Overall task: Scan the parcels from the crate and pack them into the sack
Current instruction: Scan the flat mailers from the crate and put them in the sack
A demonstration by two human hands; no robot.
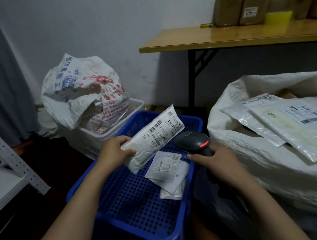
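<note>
The left grip (pixel 116 151) pinches the near end of a white padded parcel (pixel 152 140), thumb on top and fingers curled under it. It holds the parcel up over the blue crate (pixel 131 204) with the barcode label facing up. The right grip (pixel 215 162) is wrapped round the handle of a black scanner (pixel 192 141). The scanner's head sits just beside the parcel's right edge with a red light on, so this looks like the scan step.

The parcel looks light and squishy, bubble-mailer style, and probably a bit floppy when held by one end. An end hold away from the label seems the way to go, since it keeps the barcode flat and uncovered.

A few more flat parcels (pixel 166 169) lie on the crate floor at the right. The big white sack (pixel 255 158) sits right of the crate, with glossy mailers (pixel 301 128) lying on top; those look slippery. Far left there's a printed bag (pixel 84 92), and far right a desk (pixel 223 38) with cardboard boxes (pixel 249 2).
</note>
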